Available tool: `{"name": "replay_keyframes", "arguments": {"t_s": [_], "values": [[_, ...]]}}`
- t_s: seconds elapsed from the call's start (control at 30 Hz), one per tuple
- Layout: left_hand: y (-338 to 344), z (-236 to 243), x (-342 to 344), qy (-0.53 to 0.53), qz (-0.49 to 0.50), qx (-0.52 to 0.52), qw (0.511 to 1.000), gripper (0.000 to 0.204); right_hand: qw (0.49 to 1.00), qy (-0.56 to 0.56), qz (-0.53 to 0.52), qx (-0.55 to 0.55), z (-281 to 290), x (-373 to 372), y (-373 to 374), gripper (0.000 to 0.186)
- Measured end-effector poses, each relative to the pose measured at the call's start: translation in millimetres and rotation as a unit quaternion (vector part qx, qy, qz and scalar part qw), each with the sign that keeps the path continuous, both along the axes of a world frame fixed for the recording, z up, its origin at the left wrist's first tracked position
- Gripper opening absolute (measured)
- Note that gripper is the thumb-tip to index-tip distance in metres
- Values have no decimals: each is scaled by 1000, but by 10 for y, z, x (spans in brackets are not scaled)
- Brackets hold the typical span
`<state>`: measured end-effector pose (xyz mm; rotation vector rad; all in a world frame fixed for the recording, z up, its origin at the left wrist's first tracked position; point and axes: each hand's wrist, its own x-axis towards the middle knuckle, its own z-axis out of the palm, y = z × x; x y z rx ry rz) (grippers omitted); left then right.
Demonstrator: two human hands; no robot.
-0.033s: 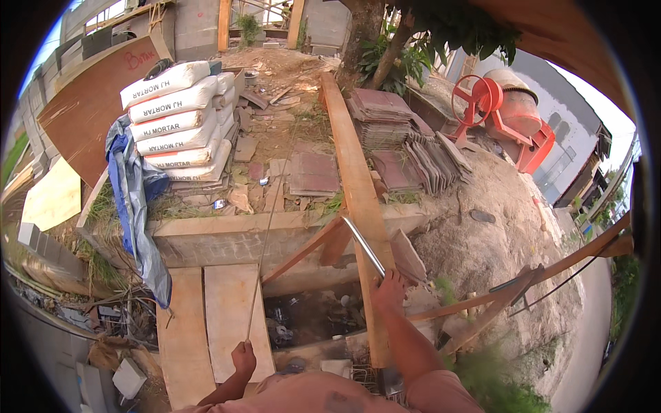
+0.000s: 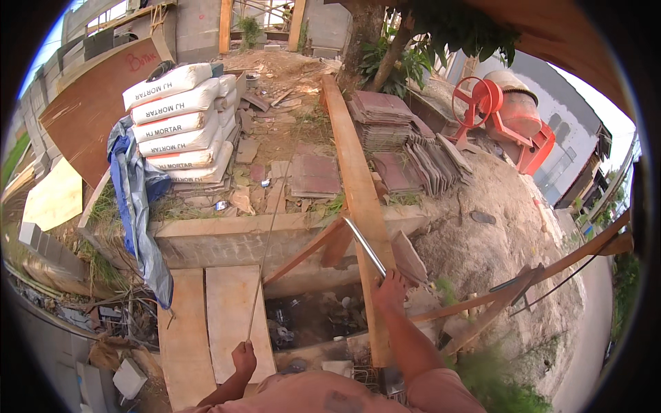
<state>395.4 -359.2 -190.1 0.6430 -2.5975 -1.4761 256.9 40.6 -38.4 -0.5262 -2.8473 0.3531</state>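
My left hand point(image 2: 244, 358) is closed around the near end of a long thin metal rod point(image 2: 261, 275). The rod slants away, over a pale board and the low concrete wall, toward the paving pieces. On the right, my right hand point(image 2: 390, 290) is wrapped round the near end of a shiny metal tube point(image 2: 365, 246). This tube lies along a long wooden plank point(image 2: 354, 172), and my hand rests at the plank's edge. Its far end reaches the level of the wall. The part inside my fist is hidden.
Two pale boards point(image 2: 186, 323) bridge a debris-filled ditch point(image 2: 317, 316). Beyond the concrete wall point(image 2: 206, 241) stand stacked mortar bags point(image 2: 172, 124), a blue-grey tarp point(image 2: 141, 213) and tile piles point(image 2: 382, 120). A sand heap point(image 2: 509, 227) and an orange concrete mixer point(image 2: 516, 113) are at right.
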Motion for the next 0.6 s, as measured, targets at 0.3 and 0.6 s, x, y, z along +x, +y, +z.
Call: {"name": "replay_keyframes", "arguments": {"t_s": [0.3,0.6], "values": [[136,588,-451,-8,-114,80,990,36,1000,-9,-19,-15,264,-50,-181,45],[428,935,-515,-257,-126,501,817,29,998,20,-16,62,-125,-141,26,41]]}}
